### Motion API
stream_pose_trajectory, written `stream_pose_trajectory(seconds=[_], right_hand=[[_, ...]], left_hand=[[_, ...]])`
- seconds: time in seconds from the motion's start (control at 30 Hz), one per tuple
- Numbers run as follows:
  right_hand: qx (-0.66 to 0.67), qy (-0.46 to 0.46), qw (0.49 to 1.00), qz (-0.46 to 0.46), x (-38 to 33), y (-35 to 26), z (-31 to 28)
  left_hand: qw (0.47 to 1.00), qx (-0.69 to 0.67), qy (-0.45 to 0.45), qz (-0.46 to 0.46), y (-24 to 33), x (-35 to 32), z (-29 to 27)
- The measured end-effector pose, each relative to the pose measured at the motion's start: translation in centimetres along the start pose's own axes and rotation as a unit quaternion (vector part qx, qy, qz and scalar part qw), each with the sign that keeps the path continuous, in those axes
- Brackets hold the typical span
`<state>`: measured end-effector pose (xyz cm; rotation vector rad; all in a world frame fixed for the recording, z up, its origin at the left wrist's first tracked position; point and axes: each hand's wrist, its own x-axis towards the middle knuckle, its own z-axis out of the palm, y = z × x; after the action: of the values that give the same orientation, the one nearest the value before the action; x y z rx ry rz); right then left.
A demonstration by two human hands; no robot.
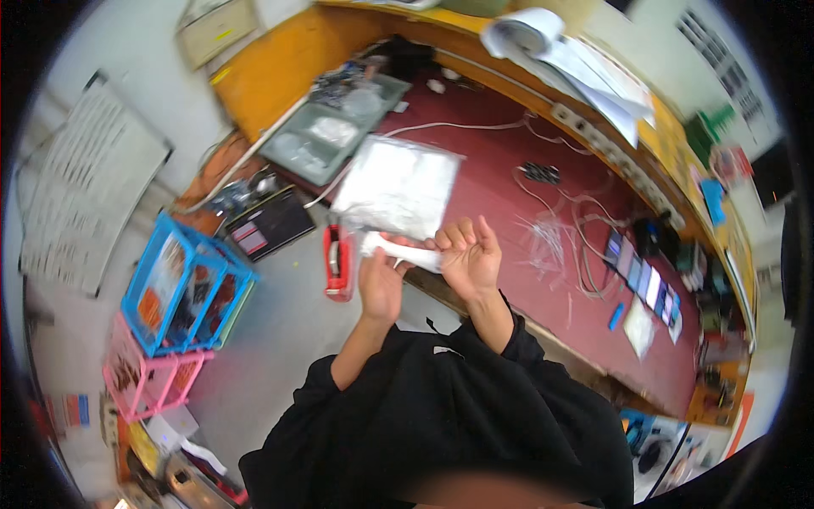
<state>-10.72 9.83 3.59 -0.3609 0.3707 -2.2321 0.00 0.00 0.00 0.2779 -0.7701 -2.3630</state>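
Observation:
A slender white bundle [407, 252], perhaps a coiled cable, stretches between my two hands above the desk's front edge. My left hand [381, 280] is closed on its left end, fingers around it. At the other end, my right hand [471, 261] has its fingers curled and thumb raised, with the bundle's end against the palm side; blur hides how firmly it grips. Just beyond my hands lies a stack of clear plastic bags [398, 185]. A red tape dispenser [337, 263] stands left of my left hand.
A grey divided tray [318, 170] holds plastic-wrapped pieces on the dark red desk [500, 204]. Loose cables, plastic scraps [543, 242] and a row of phones [643, 276] lie to the right. Power sockets [610, 146] line the back. Blue rack [182, 284] stands left.

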Motion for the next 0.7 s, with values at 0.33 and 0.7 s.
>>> stream_pose_trajectory(seconds=[0.33, 0.7], right_hand=[[0.026, -0.015, 0.974, -0.225, -19.4, -14.3, 3.5], [-0.178, 0.040, 0.932, -0.312, -31.2, -17.6, 4.7]], left_hand=[[0.957, -0.008, -0.239, -0.163, -10.0, -8.0, 13.7], [0.853, 0.326, -0.398, 0.088, -12.0, -19.0, 21.7]])
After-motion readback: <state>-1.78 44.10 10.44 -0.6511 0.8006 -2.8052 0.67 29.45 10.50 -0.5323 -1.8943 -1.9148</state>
